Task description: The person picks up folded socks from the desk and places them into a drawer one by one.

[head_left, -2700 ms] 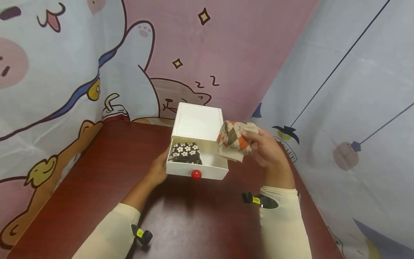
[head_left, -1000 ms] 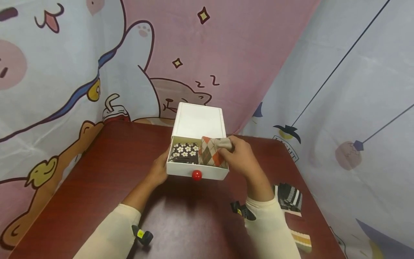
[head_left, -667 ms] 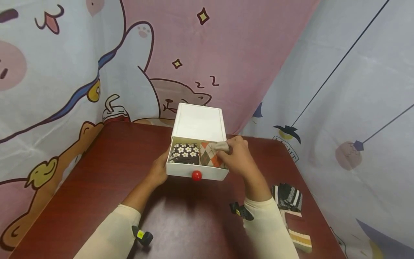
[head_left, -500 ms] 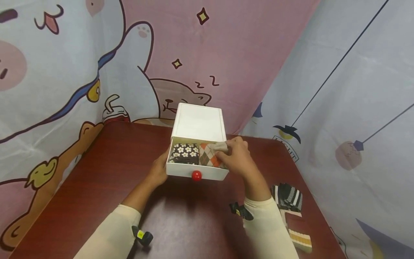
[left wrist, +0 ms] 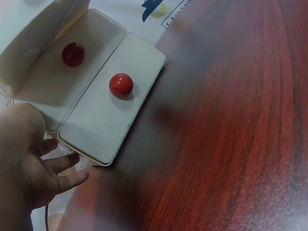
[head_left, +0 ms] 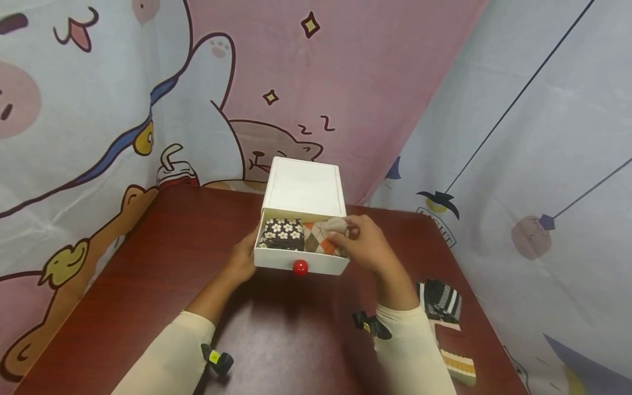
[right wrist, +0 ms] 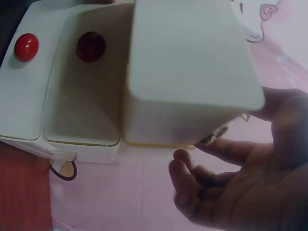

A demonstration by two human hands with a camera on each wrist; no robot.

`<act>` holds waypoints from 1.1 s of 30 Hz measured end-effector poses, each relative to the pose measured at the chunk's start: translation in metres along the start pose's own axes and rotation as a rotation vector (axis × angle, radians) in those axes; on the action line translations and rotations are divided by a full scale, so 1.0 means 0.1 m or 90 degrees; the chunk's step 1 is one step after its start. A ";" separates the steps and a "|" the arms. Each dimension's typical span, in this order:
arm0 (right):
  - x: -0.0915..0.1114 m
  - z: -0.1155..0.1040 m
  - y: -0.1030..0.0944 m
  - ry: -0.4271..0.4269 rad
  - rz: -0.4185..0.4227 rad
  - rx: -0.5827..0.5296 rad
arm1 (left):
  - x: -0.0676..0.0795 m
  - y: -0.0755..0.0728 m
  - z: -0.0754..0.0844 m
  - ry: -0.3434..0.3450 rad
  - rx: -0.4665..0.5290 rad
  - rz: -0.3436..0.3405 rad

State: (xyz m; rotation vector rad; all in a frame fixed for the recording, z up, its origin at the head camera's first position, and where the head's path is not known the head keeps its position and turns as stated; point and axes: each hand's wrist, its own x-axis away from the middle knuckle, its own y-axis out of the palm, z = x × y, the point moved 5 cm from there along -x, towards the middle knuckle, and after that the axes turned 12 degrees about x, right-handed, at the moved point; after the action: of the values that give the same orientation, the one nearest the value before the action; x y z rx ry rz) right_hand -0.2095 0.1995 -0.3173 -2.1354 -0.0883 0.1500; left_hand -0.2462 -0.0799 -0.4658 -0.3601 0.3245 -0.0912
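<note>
At the drawer box, the right hand pinches argyle fabric (left hand touching its side).

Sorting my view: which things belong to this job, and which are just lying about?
Job:
white drawer box
argyle sock, pinched by the right hand
flowered sock, in the open drawer
left hand, at the box's side

Lying about, perhaps for later:
black-and-white sock
yellow-striped sock

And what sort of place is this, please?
Probably an indoor corner set up for recording: a reddish-brown table enclosed by cartoon-printed sheets, and small wrist cameras worn over the pale sleeves.
</note>
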 end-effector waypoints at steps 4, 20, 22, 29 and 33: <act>0.04 0.05 -0.02 0.008 -0.016 -0.060 | 0.00 0.00 0.02 -0.007 0.000 -0.004; -0.01 0.04 0.04 0.024 0.091 0.034 | 0.02 0.00 -0.07 0.050 0.042 0.018; -0.01 0.03 0.05 0.023 0.094 0.039 | 0.01 0.00 -0.06 0.057 0.043 0.017; 0.09 0.10 0.01 0.006 0.127 -0.042 | -0.02 0.00 0.02 -0.002 0.017 -0.010; 0.16 0.21 0.00 -0.058 0.089 -0.113 | -0.01 -0.03 0.03 -0.029 0.041 -0.024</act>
State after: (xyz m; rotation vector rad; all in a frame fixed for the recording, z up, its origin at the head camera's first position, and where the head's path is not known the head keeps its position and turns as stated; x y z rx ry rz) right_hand -0.1970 0.2188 -0.3297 -2.3119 -0.0054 0.3322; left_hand -0.2463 -0.0814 -0.4615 -0.3040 0.2692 -0.1299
